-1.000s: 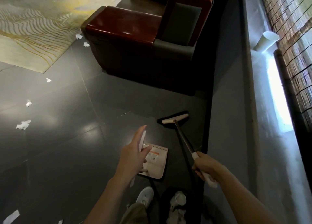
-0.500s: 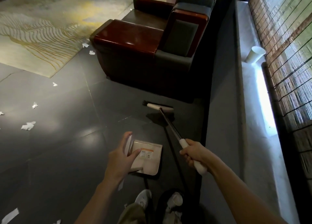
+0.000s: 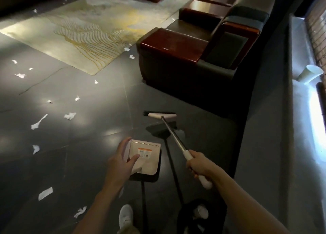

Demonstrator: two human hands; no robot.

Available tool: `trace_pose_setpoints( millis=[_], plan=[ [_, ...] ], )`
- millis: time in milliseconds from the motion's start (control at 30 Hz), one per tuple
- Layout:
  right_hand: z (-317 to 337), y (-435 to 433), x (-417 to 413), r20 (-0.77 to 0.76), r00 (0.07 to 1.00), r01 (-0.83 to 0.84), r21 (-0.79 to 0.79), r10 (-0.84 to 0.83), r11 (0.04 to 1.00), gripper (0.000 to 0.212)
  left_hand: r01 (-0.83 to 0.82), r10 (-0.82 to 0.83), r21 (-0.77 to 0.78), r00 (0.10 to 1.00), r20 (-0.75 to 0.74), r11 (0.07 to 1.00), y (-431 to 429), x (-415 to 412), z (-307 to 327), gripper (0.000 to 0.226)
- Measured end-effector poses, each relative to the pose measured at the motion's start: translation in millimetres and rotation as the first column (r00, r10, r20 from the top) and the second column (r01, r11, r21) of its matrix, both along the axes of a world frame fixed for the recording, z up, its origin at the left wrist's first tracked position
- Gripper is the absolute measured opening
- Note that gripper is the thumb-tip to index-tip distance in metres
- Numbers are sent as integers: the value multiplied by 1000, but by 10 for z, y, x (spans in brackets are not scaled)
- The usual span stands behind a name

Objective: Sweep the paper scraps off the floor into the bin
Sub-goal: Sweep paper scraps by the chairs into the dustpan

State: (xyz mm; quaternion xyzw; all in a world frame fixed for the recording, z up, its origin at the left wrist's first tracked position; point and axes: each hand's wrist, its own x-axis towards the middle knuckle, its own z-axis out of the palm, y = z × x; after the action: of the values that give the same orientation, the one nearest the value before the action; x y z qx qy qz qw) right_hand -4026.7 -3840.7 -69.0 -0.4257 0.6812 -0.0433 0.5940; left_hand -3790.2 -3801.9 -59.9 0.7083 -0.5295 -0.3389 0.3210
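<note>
1. With fingers (image 3: 192,165) curled tight round the white grip, holds the broom (image 3: 173,136) in the right hand (image 3: 200,165); aims the metal shaft forward and down, with the black-bristled head low over the floor (image 3: 98,128), near the front of the armchair (image 3: 176,45).
2. Clamps the pale handle of the dustpan (image 3: 150,160) in the left hand (image 3: 120,163), fingers (image 3: 126,143) nearly straight along it, thumb pressed across near the orange-and-white label (image 3: 145,152); carries the pan just left of the broom shaft, a dark shadow on the tiles under it.
3. Finds the paper scraps (image 3: 70,116) on the dark tiles to the left, well apart from broom head and dustpan: several between the hands and the rug (image 3: 84,32), two beside the armchair's corner, more near the lower left edge.
4. Sees the bin (image 3: 185,212), dark and round, at the bottom edge below the right forearm, something pale and crumpled inside.
5. Sees a white shoe (image 3: 125,216) left of the bin, and a paper cup (image 3: 309,75) tilted on the lit ledge (image 3: 298,48) at far right.
</note>
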Motion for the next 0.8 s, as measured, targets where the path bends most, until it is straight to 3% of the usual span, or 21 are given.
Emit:
trace_pose_setpoints(
  millis=[133, 300, 400, 500, 567, 633, 667, 733, 800],
  plan=[
    [-74, -49, 419, -121, 985, -130, -22, 126, 991, 37, -37, 37, 20, 999, -14, 999, -46, 412, -45, 59],
    [-221, -319, 1233, -155, 974, -174, -34, 167, 984, 29, -69, 71, 56, 997, -20, 996, -306, 1110, -63, 56],
    [-374, -542, 1701, -77, 994, -77, 26, 79, 997, 27, -86, 88, 75, 996, -31, 994, -458, 1508, -92, 57],
    [-417, -749, 2017, 81, 974, 189, 223, -211, 956, 19, -79, 82, 79, 996, -46, 994, -558, 1800, -103, 56],
    [-449, -821, 2155, 210, 826, 405, 425, -523, 810, 19, -89, 94, 84, 994, -56, 992, -567, 1964, -114, 58],
    [-470, -842, 2313, 327, 509, 506, 634, -796, 584, 23, -96, 102, 100, 993, -56, 990, -559, 2119, -128, 59],
    [-480, -861, 2390, 353, 387, 517, 682, -852, 517, 24, -99, 105, 103, 993, -55, 990, -553, 2190, -130, 59],
    [-425, -966, 2515, 388, 324, 546, 668, -863, 505, 23, -115, 121, 102, 991, -59, 988, -553, 2303, -135, 58],
    [-329, -1128, 2556, 401, 470, 549, 565, -786, 616, 21, -136, 143, 90, 987, -70, 987, -571, 2354, -117, 58]
  ],
)
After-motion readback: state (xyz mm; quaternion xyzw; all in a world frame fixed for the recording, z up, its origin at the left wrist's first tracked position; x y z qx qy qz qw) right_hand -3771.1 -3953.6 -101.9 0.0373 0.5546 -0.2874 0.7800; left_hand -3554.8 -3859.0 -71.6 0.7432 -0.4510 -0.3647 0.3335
